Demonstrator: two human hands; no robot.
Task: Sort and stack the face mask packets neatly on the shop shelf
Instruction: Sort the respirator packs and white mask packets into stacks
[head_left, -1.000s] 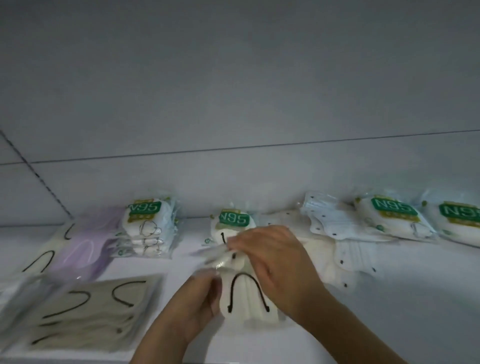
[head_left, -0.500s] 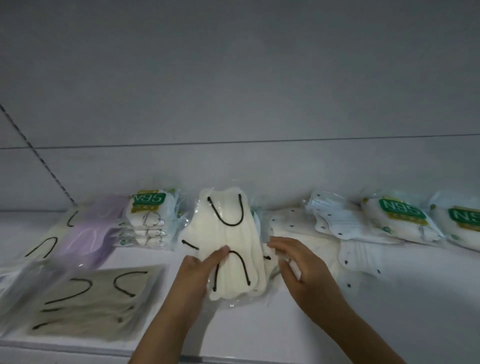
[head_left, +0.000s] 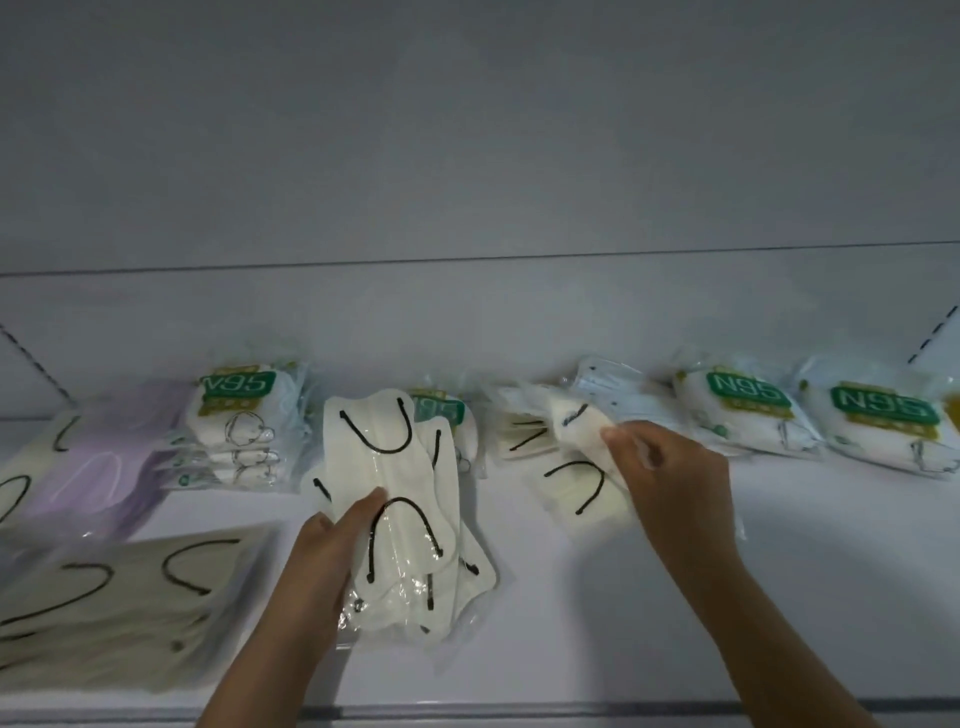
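Note:
My left hand grips a bundle of cream mask packets with black ear loops, thumb on top, lifted above the white shelf at centre. My right hand pinches the top of another cream packet with black loops lying to the right. Behind the bundle a green-labelled N95 packet is partly hidden.
A stack of N95 packets stands at back left beside lilac masks. Beige packets with black loops lie front left. White dotted packets and two more N95 packets line the back right. The shelf's front edge runs below.
My right hand left the bundle and moved right onto the other cream packet. My left hand kept hold of the bundle, which now shows several packets fanned out.

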